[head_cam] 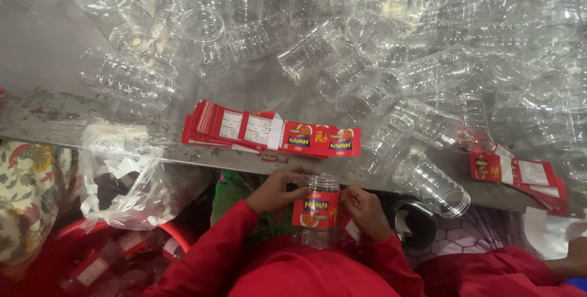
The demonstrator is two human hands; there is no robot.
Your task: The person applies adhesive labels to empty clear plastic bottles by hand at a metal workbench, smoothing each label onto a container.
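I hold a clear plastic jar (321, 183) close to my chest, with a red label (315, 209) wrapped part way around it. My left hand (278, 190) grips the jar's left side and the label's edge. My right hand (365, 211) presses the label against the jar's right side. Both arms wear red sleeves. On the metal table edge just above lies a fanned stack of red labels (269, 130).
A large heap of clear plastic jars (342, 46) covers the grey table (43, 46). A second pile of red labels (520, 173) lies at the right. A clear bag of white paper strips (128, 174) hangs at the left. Another person's red clothing (489, 272) shows at lower right.
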